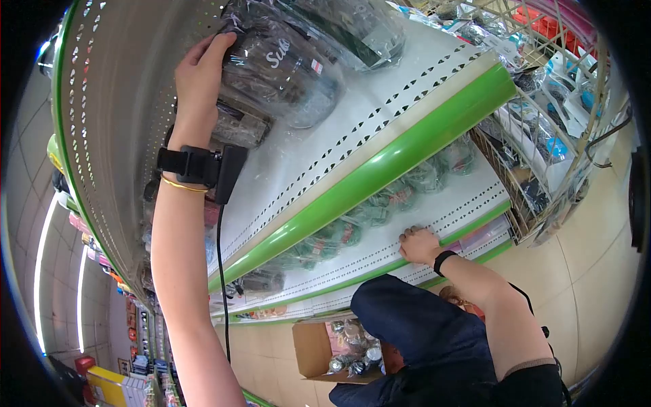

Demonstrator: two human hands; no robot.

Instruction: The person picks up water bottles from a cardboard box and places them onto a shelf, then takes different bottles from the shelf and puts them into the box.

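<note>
My left hand reaches to the back of the upper white shelf, its thumb and fingers closed at the edge of a dark item in a clear plastic bag with white lettering. Below that bag lies a smaller bagged dark item. Another clear bag with dark contents sits to its right. Lower down, my right hand rests with curled fingers on the lower white shelf, near its green front edge. Nothing shows in it. Green-tinted bagged items lie in a row behind it.
A green edge strip fronts the upper shelf. A wire basket of packaged goods stands at the right. On the tiled floor, an open cardboard box of wrapped items sits beside my bent knee.
</note>
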